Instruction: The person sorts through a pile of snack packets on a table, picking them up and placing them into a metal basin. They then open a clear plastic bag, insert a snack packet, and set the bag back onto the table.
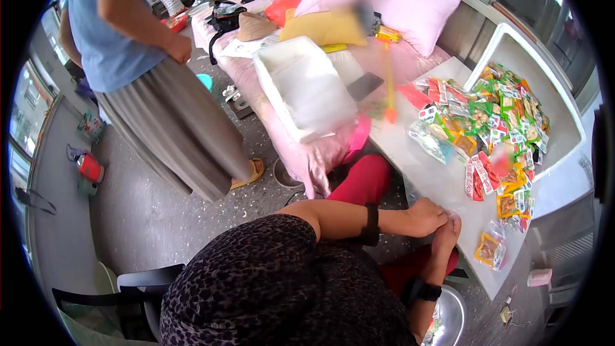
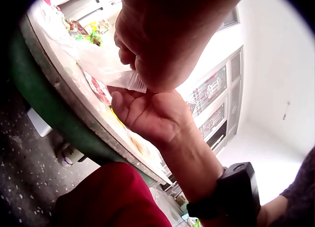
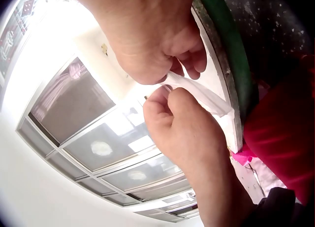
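Observation:
Over the near edge of the table, my left hand (image 1: 426,218) and right hand (image 1: 446,237) meet, knuckles close together. Between them they pinch the edge of a clear plastic bag (image 2: 120,78). The left wrist view shows its ribbed edge running between the hands. In the right wrist view, the left hand (image 3: 184,126) has thumb and forefinger curled on the whitish plastic (image 3: 202,94), and the right hand's curled fingers are at its upper end. My palms hide part of the bag. A clear bag with an orange-edged packet (image 1: 490,248) lies on the table nearby.
Several colourful snack packets (image 1: 506,115) spill from a tipped white foam box (image 1: 570,115) onto the table (image 1: 423,179). Another foam box (image 1: 304,90) sits on the pink-covered bed. A metal basin (image 1: 453,317) stands below my right arm. Another person (image 1: 173,122) stands beyond the bed.

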Available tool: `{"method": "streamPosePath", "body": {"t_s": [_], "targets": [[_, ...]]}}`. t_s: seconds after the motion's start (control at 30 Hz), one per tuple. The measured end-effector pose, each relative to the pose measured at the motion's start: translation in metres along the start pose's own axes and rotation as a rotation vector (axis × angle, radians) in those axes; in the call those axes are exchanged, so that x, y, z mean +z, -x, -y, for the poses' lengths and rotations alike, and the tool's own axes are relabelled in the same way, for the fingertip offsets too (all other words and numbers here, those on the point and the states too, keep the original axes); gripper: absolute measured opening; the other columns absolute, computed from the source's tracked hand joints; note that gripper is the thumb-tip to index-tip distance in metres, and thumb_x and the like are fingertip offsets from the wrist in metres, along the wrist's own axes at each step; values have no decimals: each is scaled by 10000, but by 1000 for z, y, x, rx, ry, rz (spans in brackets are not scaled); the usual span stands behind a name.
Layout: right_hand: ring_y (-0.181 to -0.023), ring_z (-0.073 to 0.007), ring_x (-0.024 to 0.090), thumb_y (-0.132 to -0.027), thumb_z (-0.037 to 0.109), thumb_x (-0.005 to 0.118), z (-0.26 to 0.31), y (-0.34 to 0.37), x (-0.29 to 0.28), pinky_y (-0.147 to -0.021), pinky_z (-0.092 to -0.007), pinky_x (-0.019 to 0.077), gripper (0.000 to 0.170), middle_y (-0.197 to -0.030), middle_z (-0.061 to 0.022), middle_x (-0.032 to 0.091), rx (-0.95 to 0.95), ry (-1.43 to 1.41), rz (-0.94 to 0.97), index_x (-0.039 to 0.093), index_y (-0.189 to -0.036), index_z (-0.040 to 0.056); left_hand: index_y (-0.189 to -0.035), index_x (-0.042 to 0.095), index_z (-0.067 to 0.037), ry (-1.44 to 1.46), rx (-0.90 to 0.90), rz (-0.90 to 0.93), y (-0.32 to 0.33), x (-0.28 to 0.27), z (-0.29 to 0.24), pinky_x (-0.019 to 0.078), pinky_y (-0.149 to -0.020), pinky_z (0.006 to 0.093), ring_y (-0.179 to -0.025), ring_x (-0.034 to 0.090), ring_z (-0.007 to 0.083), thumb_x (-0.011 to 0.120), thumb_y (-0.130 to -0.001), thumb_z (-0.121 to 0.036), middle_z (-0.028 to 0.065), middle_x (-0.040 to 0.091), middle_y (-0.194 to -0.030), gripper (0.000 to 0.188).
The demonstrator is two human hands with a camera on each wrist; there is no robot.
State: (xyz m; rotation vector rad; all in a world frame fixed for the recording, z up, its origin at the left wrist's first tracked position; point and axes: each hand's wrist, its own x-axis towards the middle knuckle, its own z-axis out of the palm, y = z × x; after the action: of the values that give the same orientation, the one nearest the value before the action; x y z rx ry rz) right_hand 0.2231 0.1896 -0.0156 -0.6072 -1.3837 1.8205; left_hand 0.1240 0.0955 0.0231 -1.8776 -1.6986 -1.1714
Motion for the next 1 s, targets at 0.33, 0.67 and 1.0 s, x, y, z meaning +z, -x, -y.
{"method": "streamPosePath", "body": {"t_s": [0.33,0.67,1.0], "targets": [[-725,-120,516,-820,61,395,2,2,-3,-627,-238,437,108,-824,-51,536,51,4,11,490,-856,25,-669,500,-81,-35,-22,68,0,-4,1,374,-495,350,-550,503,225,541,-612,-163,47,494,-598,108],[-748,-131,518,-822,69,403,10,2,-3,-637,-239,437,107,-838,-54,536,34,18,-6,479,-884,27,-671,502,-75,-50,34,31,-4,-4,-1,365,-485,349,-541,496,223,531,-618,-158,50,494,-605,102],[-716,-95,482,-811,67,417,14,8,2,-615,-209,405,112,-815,-38,532,32,46,-46,512,-847,19,-701,527,-69,-11,17,121,-3,-6,-7,407,-517,367,-570,526,246,529,-615,-153,74,519,-643,120]]}}
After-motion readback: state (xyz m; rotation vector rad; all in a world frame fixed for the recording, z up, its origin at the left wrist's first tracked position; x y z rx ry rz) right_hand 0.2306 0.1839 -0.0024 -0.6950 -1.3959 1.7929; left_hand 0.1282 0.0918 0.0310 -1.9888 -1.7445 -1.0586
